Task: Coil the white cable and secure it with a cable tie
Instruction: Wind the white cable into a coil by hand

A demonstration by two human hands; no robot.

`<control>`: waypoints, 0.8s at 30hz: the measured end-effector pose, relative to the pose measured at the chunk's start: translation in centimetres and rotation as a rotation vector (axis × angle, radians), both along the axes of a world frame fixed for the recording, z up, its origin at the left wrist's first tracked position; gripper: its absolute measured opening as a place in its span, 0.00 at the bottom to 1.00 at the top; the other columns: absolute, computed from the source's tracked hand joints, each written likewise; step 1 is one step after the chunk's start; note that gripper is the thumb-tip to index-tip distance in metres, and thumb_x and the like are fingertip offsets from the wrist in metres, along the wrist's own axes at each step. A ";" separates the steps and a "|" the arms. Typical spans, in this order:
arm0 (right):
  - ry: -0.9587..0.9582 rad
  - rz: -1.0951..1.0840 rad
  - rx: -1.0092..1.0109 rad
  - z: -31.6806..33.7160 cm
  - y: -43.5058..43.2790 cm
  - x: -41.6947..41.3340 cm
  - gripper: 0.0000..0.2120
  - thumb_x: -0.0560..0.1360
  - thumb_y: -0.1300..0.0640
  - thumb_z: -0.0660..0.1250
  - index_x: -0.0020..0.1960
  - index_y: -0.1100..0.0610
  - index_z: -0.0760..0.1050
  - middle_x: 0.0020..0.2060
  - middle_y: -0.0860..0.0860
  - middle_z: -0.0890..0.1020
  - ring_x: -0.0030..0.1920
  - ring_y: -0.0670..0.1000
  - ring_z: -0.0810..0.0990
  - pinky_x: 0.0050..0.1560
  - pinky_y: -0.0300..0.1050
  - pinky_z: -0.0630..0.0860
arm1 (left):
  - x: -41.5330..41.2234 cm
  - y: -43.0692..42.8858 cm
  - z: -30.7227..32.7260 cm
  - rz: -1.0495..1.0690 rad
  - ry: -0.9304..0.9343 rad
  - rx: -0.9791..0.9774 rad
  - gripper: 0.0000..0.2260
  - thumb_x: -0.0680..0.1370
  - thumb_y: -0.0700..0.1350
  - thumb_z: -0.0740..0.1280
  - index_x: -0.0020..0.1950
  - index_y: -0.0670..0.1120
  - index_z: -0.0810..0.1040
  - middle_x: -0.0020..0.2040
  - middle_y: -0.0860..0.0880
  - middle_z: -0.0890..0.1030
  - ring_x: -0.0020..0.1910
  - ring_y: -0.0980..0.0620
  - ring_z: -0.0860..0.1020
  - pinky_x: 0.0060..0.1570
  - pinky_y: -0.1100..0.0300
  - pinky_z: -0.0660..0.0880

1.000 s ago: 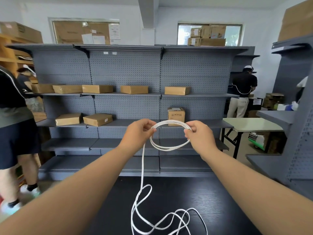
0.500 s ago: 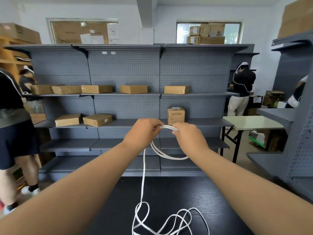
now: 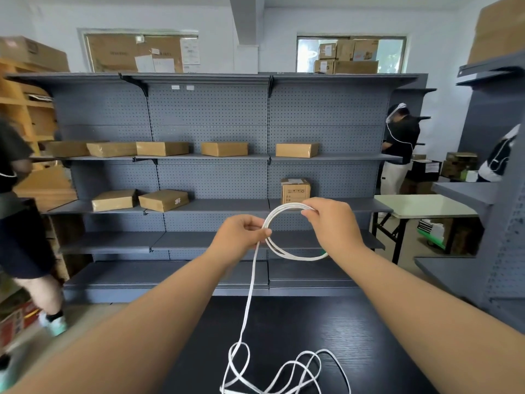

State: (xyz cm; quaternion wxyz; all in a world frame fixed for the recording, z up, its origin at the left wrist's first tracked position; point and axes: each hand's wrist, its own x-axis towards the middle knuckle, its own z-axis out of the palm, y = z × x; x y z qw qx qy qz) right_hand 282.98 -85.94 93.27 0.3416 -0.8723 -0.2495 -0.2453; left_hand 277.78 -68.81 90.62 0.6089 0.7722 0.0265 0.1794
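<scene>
White thin cable loop widens centre-frame; left hand and right hand pinch it, parted again. Coiling continues.

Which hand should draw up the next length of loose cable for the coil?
Left, probably. The loose strand drops straight from the left hand to the table, while the right hand pinches the top of the coil and can steady it.

Partly unseen cable
On the table, its loops leave the bottom edge; the right hand covers some coil.
</scene>
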 end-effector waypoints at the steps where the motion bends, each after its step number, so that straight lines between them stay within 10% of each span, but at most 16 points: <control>1: 0.017 -0.001 0.041 -0.1 0.0 0.0 0.09 0.77 0.57 0.63 0.54 0.53 0.80 0.44 0.55 0.83 0.45 0.56 0.79 0.47 0.49 0.76 | 0.0 -0.2 0.0 -0.001 -0.003 -0.005 0.04 0.73 0.38 0.71 0.41 0.46 0.79 0.39 0.46 0.81 0.42 0.49 0.78 0.52 0.53 0.76; 13: 0.246 0.044 0.487 -0.6 0.3 0.0 0.06 0.76 0.62 0.63 0.48 0.57 0.80 0.40 0.51 0.82 0.42 0.51 0.83 0.52 0.57 0.79 | 0.1 -1.7 0.6 0.175 -0.166 0.003 0.02 0.76 0.41 0.68 0.43 0.46 0.79 0.42 0.42 0.83 0.38 0.50 0.80 0.39 0.66 0.78; 24: 0.124 0.015 0.092 0.6 0.6 -0.6 0.08 0.76 0.57 0.63 0.53 0.54 0.78 0.47 0.52 0.82 0.49 0.53 0.79 0.48 0.45 0.74 | -0.4 -1.4 3.7 0.270 -0.201 0.671 0.06 0.77 0.44 0.66 0.49 0.48 0.82 0.38 0.49 0.81 0.42 0.49 0.80 0.47 0.56 0.77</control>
